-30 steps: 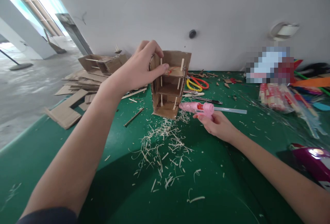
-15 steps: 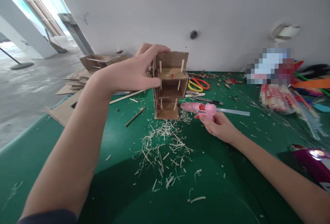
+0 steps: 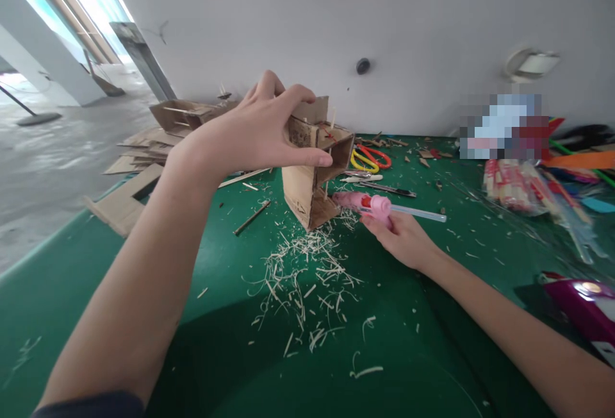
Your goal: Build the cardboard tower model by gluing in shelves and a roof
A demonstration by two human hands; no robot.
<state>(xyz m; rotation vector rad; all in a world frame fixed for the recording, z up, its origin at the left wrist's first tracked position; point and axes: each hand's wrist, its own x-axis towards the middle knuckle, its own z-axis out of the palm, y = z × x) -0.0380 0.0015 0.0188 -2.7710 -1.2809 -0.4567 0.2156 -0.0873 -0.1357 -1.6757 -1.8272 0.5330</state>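
Our left hand (image 3: 262,126) grips the cardboard box (image 3: 302,186) near its top. It stands tall toward the worktop's (image 3: 225,277) back edge. Our right hand (image 3: 406,238) holds the pink glue gun (image 3: 377,206), nose pointing left, close by the box's low right side.

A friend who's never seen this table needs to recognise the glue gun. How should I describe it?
On the green table, find the cardboard structure held by the left hand. Right of its base, the right hand holds the glue gun. Its pink body and the translucent stick jutting from its back set it apart from the utility knife behind it.
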